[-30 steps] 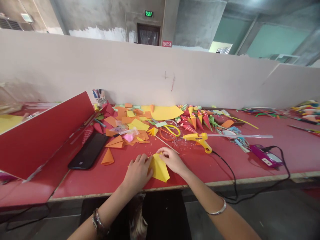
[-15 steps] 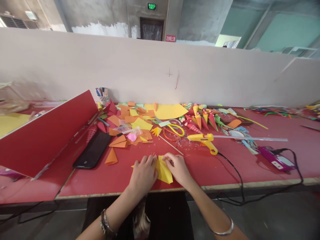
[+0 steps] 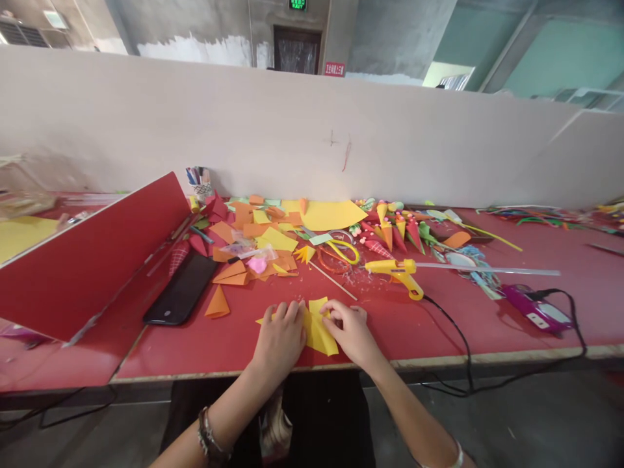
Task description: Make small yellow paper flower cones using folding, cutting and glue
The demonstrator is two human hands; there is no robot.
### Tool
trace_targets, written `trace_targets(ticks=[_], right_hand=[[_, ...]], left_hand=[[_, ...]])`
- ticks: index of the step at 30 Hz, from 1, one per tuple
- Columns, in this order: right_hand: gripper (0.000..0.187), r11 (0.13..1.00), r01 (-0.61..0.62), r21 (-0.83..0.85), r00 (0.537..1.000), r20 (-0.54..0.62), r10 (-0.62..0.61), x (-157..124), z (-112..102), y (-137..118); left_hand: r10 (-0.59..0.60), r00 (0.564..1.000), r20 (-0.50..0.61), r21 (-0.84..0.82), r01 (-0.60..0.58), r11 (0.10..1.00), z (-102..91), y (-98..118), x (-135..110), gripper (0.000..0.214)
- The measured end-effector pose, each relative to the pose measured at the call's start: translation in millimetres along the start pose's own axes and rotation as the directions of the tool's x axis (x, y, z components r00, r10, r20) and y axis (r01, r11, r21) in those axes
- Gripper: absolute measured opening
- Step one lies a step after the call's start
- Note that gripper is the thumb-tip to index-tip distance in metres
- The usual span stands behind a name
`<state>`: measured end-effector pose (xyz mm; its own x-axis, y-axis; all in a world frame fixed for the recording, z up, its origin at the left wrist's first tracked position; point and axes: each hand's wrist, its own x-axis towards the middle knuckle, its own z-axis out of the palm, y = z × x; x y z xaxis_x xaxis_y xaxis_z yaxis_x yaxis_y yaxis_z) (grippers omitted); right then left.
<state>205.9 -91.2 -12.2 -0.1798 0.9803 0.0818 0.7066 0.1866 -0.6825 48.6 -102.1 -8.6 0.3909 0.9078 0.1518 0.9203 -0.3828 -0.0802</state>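
Observation:
A piece of yellow paper [image 3: 320,330] with creases lies near the table's front edge, between my two hands. My left hand [image 3: 281,333] rests over its left part, fingers bent down onto it and holding it against the table; a yellow point sticks out to the left of this hand. At the upper right of the paper, my right hand [image 3: 351,330] is closed, thumb and index finger pinching the edge. Part of the paper is hidden under my left hand. Beyond the hands lie a thin stick [image 3: 333,281] and a folded yellow paper piece [image 3: 305,253].
A yellow glue gun [image 3: 400,273] lies to the right, its cord running to a purple power strip [image 3: 536,309]. Left are a black phone [image 3: 181,291] and a leaning red board [image 3: 97,260]. Orange paper scraps [image 3: 231,275], scissors [image 3: 344,252] and small cones [image 3: 387,231] lie behind.
My right hand has shifted slightly right, and the top edge of the yellow paper stands a bit higher beside it. My left hand stays on the paper. The view has tilted down slightly.

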Motion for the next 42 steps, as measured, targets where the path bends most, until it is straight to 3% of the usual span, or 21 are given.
trace_targets(ticks=[17,23,28,31,34,38,42], right_hand=[[0.018,0.979,-0.027,-0.200,0.995,-0.100,0.008,-26,-8,13],[0.022,0.962,0.000,-0.272,0.988,-0.151,-0.042,-41,-16,25],[0.020,0.985,-0.079,-0.152,0.979,-0.198,0.048,-43,-34,34],[0.020,0.999,-0.046,0.016,0.977,-0.206,0.048,-26,-43,31],[0.021,0.985,0.019,0.173,0.988,-0.155,0.008,9,-45,22],[0.019,0.931,0.022,0.365,0.999,-0.040,-0.008,72,-35,9],[0.028,0.885,0.001,0.466,0.998,-0.061,0.031,125,-20,-3]], left_hand=[[-0.021,0.999,0.028,-0.032,0.022,0.999,-2.0,2,0,0.043],[-0.033,0.998,0.045,-0.039,0.034,0.999,-4.8,3,0,0.042],[-0.035,0.999,0.026,-0.058,0.036,0.998,-3.4,2,0,0.042],[-0.028,1.000,0.005,-0.117,0.029,0.993,0.8,-5,-2,0.040],[-0.045,0.998,-0.036,-0.182,0.038,0.983,7.8,-15,-7,0.043],[-0.086,0.995,-0.039,-0.219,0.076,0.973,12.6,-27,-13,0.059],[-0.107,0.994,0.013,-0.276,0.107,0.955,7.4,-30,-14,0.055]])
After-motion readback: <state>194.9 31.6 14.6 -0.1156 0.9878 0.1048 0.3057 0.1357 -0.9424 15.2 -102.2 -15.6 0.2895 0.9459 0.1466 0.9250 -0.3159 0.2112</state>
